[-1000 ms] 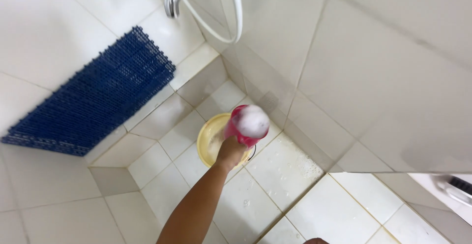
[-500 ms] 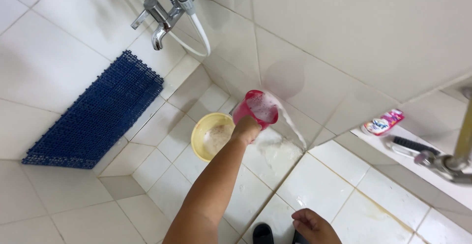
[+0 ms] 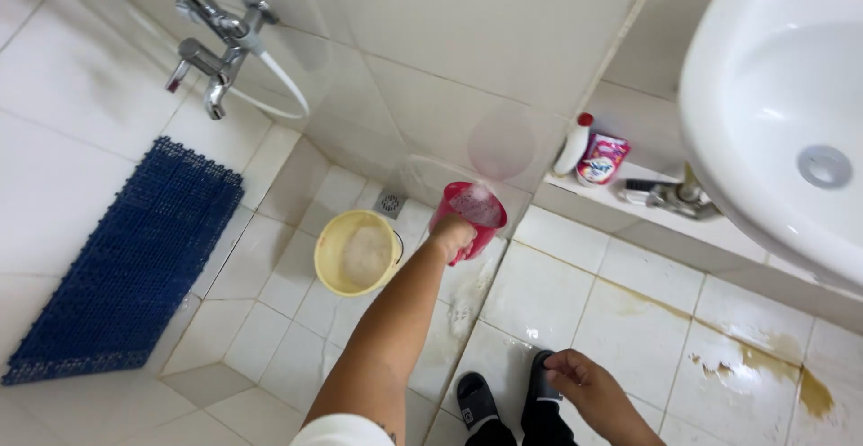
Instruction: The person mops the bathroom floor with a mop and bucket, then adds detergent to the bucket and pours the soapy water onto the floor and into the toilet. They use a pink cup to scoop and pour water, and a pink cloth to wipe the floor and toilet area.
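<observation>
My left hand (image 3: 448,236) grips a red plastic jug (image 3: 475,212) by its side and holds it above the floor tiles near the wall, tipped slightly away from me. Foamy water shows inside the jug. Just left of it a yellow bucket (image 3: 325,262) with soapy water stands on the small white tiles. My right hand (image 3: 589,385) is low at the bottom, its fingers closed on dark fabric by my leg, above my black slippers (image 3: 475,399).
A blue slatted mat (image 3: 126,257) lies at the left, under a chrome wall tap (image 3: 216,59) with a hose. A floor drain (image 3: 390,202) sits behind the bucket. A white basin (image 3: 773,95) fills the upper right, with a bottle (image 3: 573,145) and a pink pouch (image 3: 603,159) on the ledge beneath. Brown stains (image 3: 764,365) mark the larger tiles.
The view has swung right, bringing the basin and ledge in. The jug has moved from over the bucket to its right. My right hand has come further into view.
</observation>
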